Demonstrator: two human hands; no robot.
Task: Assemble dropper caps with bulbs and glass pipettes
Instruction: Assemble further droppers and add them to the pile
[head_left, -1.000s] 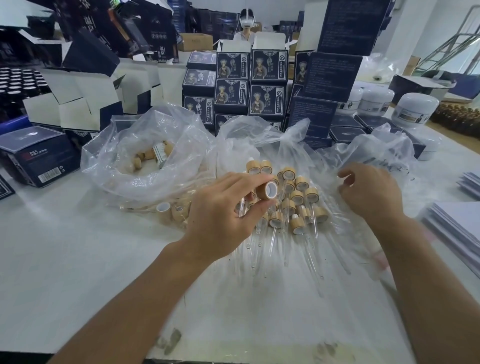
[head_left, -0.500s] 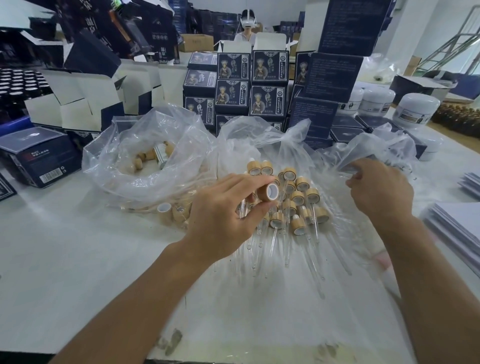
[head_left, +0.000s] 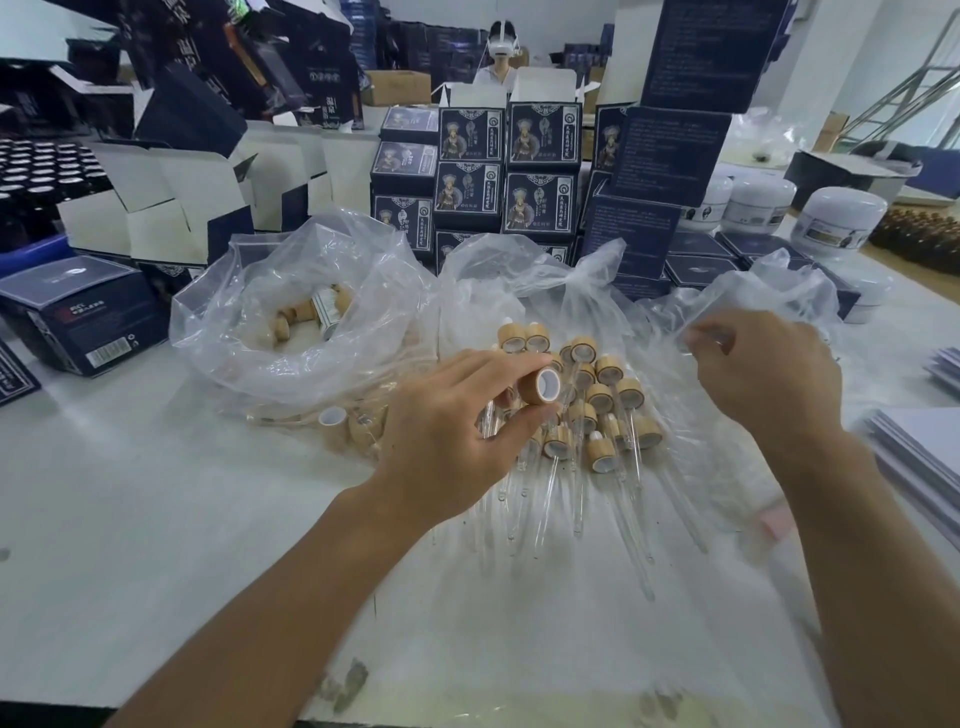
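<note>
While your eye runs from the left, you meet a dark matte carton (head_left: 78, 317) with a barcode, then a crinkled clear plastic bag (head_left: 291, 332) slumped open around a few tan wooden caps. Just beside it, on the smooth white table (head_left: 130, 519), lie more loose caps (head_left: 348, 426) under thin film. Your left hand (head_left: 457, 431) reaches forward palm down, forefinger and thumb pinching a short cylindrical bamboo-look cap (head_left: 543, 387) by its sides, its white-lined mouth turned toward you. That cap hangs over the heap of finished droppers (head_left: 597, 410): ribbed tan collars with slim clear glass pipettes fanned toward you on transparent sheeting. Your right hand (head_left: 769, 379) is raised further right, knuckles up, fingers curled down and gripping a fold of the filmy plastic (head_left: 691, 332); whether it also holds a pipette you cannot tell. Beyond stand glossy white jars (head_left: 836, 223).
</note>
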